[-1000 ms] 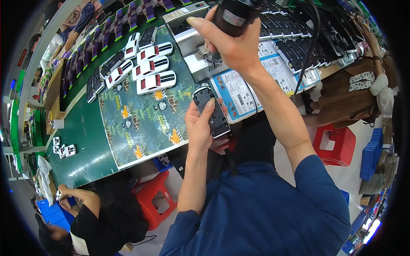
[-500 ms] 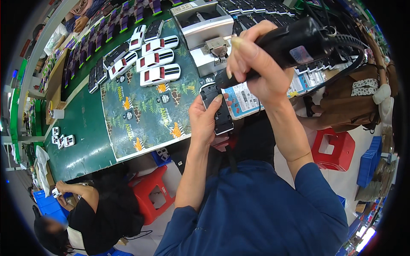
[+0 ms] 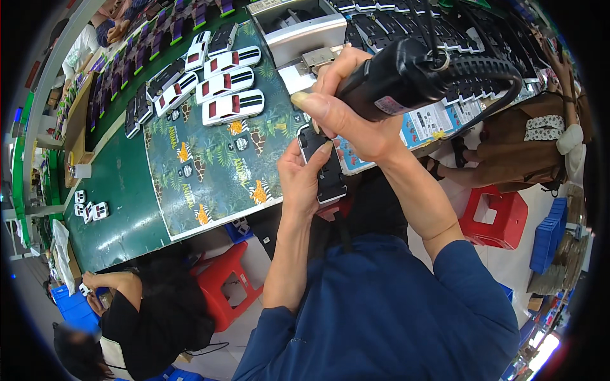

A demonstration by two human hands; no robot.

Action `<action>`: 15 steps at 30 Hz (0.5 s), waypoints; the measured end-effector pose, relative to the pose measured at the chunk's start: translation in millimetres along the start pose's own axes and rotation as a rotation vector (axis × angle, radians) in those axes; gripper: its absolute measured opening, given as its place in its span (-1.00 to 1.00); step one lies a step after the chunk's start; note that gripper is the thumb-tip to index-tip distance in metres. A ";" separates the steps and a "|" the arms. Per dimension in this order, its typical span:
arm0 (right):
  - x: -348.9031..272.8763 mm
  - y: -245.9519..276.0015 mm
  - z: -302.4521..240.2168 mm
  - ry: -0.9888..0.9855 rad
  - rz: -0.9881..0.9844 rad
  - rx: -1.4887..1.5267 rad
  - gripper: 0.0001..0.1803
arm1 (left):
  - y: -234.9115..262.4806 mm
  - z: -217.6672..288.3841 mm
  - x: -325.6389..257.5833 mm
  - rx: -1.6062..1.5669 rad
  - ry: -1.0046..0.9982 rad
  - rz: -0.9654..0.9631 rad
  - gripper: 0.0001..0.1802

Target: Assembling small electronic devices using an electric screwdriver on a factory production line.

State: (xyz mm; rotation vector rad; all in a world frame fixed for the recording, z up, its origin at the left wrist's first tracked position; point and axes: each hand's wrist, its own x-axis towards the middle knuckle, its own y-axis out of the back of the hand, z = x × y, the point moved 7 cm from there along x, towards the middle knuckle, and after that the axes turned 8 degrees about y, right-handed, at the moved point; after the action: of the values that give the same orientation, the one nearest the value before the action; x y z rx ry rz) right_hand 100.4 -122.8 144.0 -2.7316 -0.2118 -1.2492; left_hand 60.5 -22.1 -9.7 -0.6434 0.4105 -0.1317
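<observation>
Your R hand (image 3: 367,127), fingers round blk tool (image 3: 397,82), came down by toy car (image 3: 331,180): looks in place, tip hid. L hand (image 3: 300,180) grips car, belly up.

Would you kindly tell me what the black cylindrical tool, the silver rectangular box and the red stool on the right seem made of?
The black cylindrical tool looks like plastic or coated metal, given its smooth sheen. The silver box seems sheet metal, judging by its grey reflective face. The red stool is probably moulded plastic: uniform colour, rounded edges.

Black tool (image 3: 395,81) over car chassis (image 3: 330,180)
</observation>
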 end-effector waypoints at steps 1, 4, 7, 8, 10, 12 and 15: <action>-0.7 -1.4 0.4 -0.016 -0.010 0.006 -0.78 | 0.5 0.1 -0.3 -0.001 0.001 0.004 -0.73; -6.1 -2.4 4.8 -0.011 -0.024 -0.006 -0.77 | -0.2 -0.4 -0.2 0.003 0.003 0.005 -0.73; -5.4 -2.1 2.6 0.005 -0.016 -0.025 -0.77 | -1.5 -0.1 -0.9 0.031 0.007 0.000 -0.74; -4.9 -1.6 1.7 0.000 -0.003 -0.021 -0.77 | -1.9 -0.3 -1.3 0.027 0.006 0.002 -0.74; -4.6 -0.4 0.6 -0.015 0.006 -0.015 -0.77 | -2.5 -0.3 -1.9 0.025 0.003 0.001 -0.75; -4.7 1.1 -1.1 -0.027 0.015 -0.009 -0.78 | -2.6 0.3 -2.4 0.030 -0.003 0.007 -0.74; -6.9 3.4 -1.7 -0.039 0.019 -0.010 -0.78 | -3.9 -0.2 -1.9 0.027 -0.025 -0.005 -0.73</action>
State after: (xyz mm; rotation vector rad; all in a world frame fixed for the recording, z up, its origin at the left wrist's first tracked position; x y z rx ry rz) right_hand 95.3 -126.9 139.7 -2.7613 -0.1838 -1.1968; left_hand 58.7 -24.9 -6.8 -0.6190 0.3822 -0.1338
